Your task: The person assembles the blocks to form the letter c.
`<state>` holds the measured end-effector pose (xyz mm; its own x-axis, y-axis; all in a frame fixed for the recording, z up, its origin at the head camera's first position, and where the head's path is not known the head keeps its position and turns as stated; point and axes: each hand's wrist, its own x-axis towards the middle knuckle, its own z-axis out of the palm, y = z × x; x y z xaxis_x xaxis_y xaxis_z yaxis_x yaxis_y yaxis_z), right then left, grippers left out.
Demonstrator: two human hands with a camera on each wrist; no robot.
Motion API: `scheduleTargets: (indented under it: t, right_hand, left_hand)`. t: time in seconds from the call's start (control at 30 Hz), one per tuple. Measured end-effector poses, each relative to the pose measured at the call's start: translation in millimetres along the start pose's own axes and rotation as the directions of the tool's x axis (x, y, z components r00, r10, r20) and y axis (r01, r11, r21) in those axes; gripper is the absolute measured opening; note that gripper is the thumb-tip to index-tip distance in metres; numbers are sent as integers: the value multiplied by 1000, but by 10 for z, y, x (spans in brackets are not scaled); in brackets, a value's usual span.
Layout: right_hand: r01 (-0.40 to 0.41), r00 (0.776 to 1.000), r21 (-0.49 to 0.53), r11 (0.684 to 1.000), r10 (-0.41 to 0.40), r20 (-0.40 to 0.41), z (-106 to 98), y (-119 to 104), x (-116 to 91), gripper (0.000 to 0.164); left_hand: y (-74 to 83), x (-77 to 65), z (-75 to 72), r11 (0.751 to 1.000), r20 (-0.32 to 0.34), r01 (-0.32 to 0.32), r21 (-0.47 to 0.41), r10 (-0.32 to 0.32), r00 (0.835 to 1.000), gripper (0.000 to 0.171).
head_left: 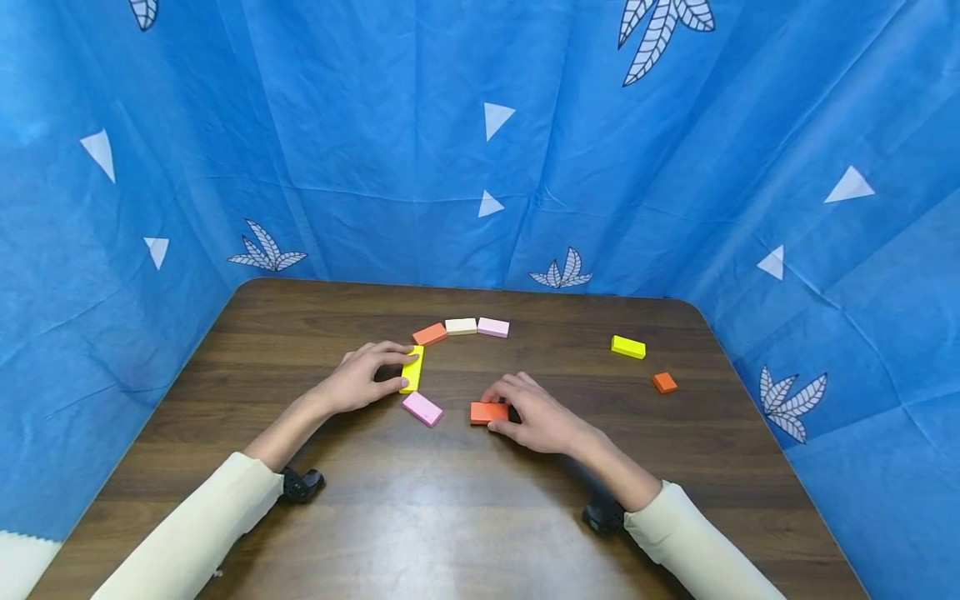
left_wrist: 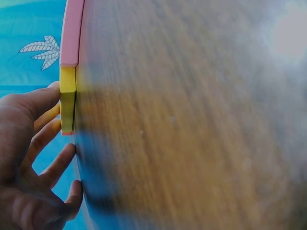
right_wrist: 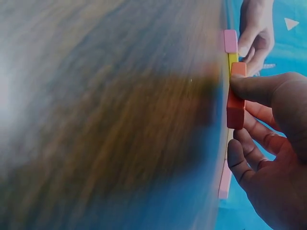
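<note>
The left hand [head_left: 367, 375] holds a bright yellow block [head_left: 411, 377] between its thumb and leading fingers, the two rearmost fingers spread apart, while the right hand [head_left: 540, 415] pinches a red-orange block [head_left: 482, 413] between thumb and fingertips. Just beyond the left fingertips, an orange block [head_left: 430, 334] sits aslant near the yellow one's far end, followed rightward by a cream block [head_left: 461, 327] and a pale pink block [head_left: 493, 327]; together they form a curved row. A deeper pink block [head_left: 423, 409] lies near the left thumb, on its right side, in the space between that thumb and the red-orange piece. Well to the right of the right fingers and farther off lie a lime-yellow block [head_left: 628, 347] and a small orange block [head_left: 664, 382], apart from each other. Under all the fingers spreads a dark wood-grain table [head_left: 420, 533], a pale glare shining on the near side of the hands. Beyond the fingertips and to either side hangs a blue curtain [head_left: 450, 50], creased and printed with white triangles and outlined leaves. Pale sleeves [head_left: 198, 533] cover the forearms behind the fingers.
</note>
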<state>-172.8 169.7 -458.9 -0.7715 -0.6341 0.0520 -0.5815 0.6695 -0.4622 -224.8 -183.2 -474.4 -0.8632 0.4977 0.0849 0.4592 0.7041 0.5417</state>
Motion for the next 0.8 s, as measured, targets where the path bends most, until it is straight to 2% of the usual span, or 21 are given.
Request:
scheduleTargets:
  t: [0.8]
  right_hand:
    - [37, 997, 20, 999, -38, 60, 129, -193, 199, 32]
  left_hand:
    - [18, 4, -6, 1000, 7, 20, -8, -20, 1000, 50]
